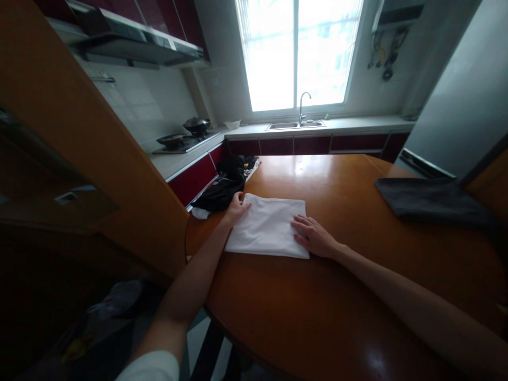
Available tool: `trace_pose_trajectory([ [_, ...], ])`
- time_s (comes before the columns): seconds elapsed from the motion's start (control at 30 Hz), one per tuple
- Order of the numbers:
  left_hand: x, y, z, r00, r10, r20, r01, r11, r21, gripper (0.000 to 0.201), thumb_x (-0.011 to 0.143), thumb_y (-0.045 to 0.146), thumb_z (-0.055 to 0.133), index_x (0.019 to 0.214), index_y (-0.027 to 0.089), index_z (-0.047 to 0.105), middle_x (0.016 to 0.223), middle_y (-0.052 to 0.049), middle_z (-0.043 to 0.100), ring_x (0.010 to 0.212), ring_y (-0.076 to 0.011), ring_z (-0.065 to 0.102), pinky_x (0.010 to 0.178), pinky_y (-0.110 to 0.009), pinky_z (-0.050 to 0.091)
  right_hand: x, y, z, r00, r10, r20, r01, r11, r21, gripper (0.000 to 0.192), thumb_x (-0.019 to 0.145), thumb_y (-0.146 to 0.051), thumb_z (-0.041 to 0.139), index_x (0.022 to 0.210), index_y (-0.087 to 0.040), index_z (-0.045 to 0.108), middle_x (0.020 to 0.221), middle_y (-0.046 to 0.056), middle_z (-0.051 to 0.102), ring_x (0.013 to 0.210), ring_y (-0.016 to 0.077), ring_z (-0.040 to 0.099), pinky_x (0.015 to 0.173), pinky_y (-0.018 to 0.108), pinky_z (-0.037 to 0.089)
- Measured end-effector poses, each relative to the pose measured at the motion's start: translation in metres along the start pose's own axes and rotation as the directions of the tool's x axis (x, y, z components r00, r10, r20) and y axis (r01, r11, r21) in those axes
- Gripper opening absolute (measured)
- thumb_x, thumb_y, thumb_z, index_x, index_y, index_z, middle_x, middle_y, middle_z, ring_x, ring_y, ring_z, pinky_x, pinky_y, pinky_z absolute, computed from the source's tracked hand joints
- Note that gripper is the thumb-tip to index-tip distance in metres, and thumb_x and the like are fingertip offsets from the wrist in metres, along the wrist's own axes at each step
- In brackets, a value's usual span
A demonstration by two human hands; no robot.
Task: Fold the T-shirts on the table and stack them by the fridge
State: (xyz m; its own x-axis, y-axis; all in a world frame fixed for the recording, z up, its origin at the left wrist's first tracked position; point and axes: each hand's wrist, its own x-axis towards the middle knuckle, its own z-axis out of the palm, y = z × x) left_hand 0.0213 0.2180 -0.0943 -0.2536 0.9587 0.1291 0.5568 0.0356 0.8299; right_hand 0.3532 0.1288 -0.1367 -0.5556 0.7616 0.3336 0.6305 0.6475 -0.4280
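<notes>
A folded white cloth [268, 226] lies flat on the orange wooden table [337, 296]. My left hand [237, 208] pinches the cloth's far left corner, fingers curled on the edge. My right hand [313, 235] rests flat on the cloth's right side, fingers spread and palm down. Just beyond my left hand sits a heap of dark clothes [226, 185] at the table's left edge.
A folded dark grey garment [431, 201] lies at the table's right. Behind are a counter with a sink [296, 125], a stove with pans [184, 138], a bright window and a grey fridge [456, 106]. A wooden panel [79, 132] stands at the left.
</notes>
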Motion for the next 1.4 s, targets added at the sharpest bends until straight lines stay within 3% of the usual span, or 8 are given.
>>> trace_pose_trajectory([
  [0.2, -0.007, 0.014, -0.006, 0.967, 0.253, 0.034, -0.235, 0.935, -0.264, 0.05, 0.078, 0.025, 0.066, 0.127, 0.018, 0.062, 0.092, -0.005, 0.071, 0.073, -0.018, 0.066, 0.062, -0.024, 0.049, -0.001, -0.001, 0.001, 0.999, 0.005, -0.048, -0.001, 0.997, 0.072, 0.045, 0.096, -0.038, 0.058, 0.137, -0.023, 0.063, 0.154, 0.013, 0.05, 0.145, 0.0306, 0.041, 0.121, 0.055, 0.03],
  [0.33, -0.012, 0.028, -0.009, 0.922, 0.386, 0.004, -0.361, 0.867, -0.343, 0.049, 0.08, 0.03, 0.067, 0.128, 0.02, 0.063, 0.1, -0.006, 0.072, 0.084, -0.0203, 0.068, 0.071, -0.027, 0.053, 0.011, 0.006, 0.002, 0.967, 0.139, -0.215, -0.082, 0.964, 0.252, 0.039, 0.09, -0.03, 0.061, 0.127, -0.02, 0.069, 0.139, 0.014, 0.063, 0.13, 0.0288, 0.058, 0.113, 0.049, 0.043],
  [0.5, -0.031, 0.049, -0.013, 0.883, 0.469, 0.014, -0.404, 0.774, -0.487, 0.07, 0.083, 0.035, 0.071, 0.147, 0.023, 0.045, 0.114, -0.008, 0.072, 0.088, -0.0207, 0.071, 0.072, -0.03, 0.056, 0.04, 0.028, 0.0, 0.757, 0.577, -0.307, -0.334, 0.745, 0.577, 0.046, 0.083, -0.026, 0.066, 0.127, -0.011, 0.066, 0.12, 0.017, 0.073, 0.107, 0.0281, 0.072, 0.097, 0.043, 0.057],
  [0.63, -0.047, 0.068, -0.018, 0.855, 0.519, 0.017, -0.429, 0.724, -0.541, 0.082, 0.084, 0.037, 0.074, 0.155, 0.027, 0.033, 0.115, -0.008, 0.073, 0.089, -0.0199, 0.073, 0.075, -0.031, 0.058, 0.049, 0.037, -0.005, 0.665, 0.698, -0.265, -0.367, 0.615, 0.698, 0.057, 0.077, -0.033, 0.077, 0.128, -0.011, 0.064, 0.124, 0.02, 0.071, 0.112, 0.0297, 0.07, 0.097, 0.043, 0.057],
  [0.83, -0.063, 0.103, -0.025, 0.816, 0.574, -0.068, -0.518, 0.676, -0.524, 0.078, 0.08, 0.041, 0.08, 0.148, 0.026, 0.044, 0.111, -0.009, 0.075, 0.092, -0.0226, 0.074, 0.077, -0.032, 0.06, 0.046, 0.027, -0.018, 0.814, 0.579, -0.037, -0.204, 0.344, 0.917, 0.059, 0.07, -0.058, 0.082, 0.111, -0.019, 0.068, 0.113, 0.015, 0.076, 0.098, 0.0316, 0.074, 0.088, 0.048, 0.061],
  [0.93, -0.064, 0.118, -0.027, 0.758, 0.64, -0.125, -0.602, 0.615, -0.509, 0.076, 0.079, 0.041, 0.082, 0.144, 0.025, 0.047, 0.108, -0.008, 0.075, 0.09, -0.0219, 0.074, 0.076, -0.031, 0.06, 0.044, 0.026, -0.034, 0.809, 0.587, -0.004, -0.152, 0.216, 0.964, 0.059, 0.058, -0.063, 0.088, 0.092, -0.019, 0.071, 0.105, 0.015, 0.077, 0.088, 0.0305, 0.074, 0.081, 0.045, 0.061],
  [1.17, -0.045, 0.152, -0.002, 0.656, 0.707, -0.263, -0.712, 0.465, -0.526, 0.061, 0.078, 0.041, 0.084, 0.126, 0.031, 0.048, 0.102, -0.002, 0.069, 0.084, -0.0154, 0.07, 0.07, -0.024, 0.057, 0.013, 0.041, -0.114, 0.739, 0.579, -0.345, 0.125, 0.385, 0.915, 0.045, 0.064, -0.05, 0.088, 0.096, -0.02, 0.076, 0.099, 0.006, 0.078, 0.086, 0.0222, 0.072, 0.086, 0.039, 0.057],
  [1.4, -0.041, 0.203, 0.083, 0.61, 0.741, -0.28, -0.706, 0.348, -0.617, 0.051, 0.076, 0.047, 0.086, 0.098, 0.028, 0.043, 0.112, 0.0, 0.059, 0.086, -0.0119, 0.064, 0.07, -0.02, 0.054, -0.047, 0.074, -0.202, 0.569, 0.614, -0.547, 0.116, 0.599, 0.793, 0.042, 0.058, -0.046, 0.091, 0.088, -0.019, 0.077, 0.092, 0.004, 0.078, 0.085, 0.0225, 0.071, 0.083, 0.038, 0.056],
])
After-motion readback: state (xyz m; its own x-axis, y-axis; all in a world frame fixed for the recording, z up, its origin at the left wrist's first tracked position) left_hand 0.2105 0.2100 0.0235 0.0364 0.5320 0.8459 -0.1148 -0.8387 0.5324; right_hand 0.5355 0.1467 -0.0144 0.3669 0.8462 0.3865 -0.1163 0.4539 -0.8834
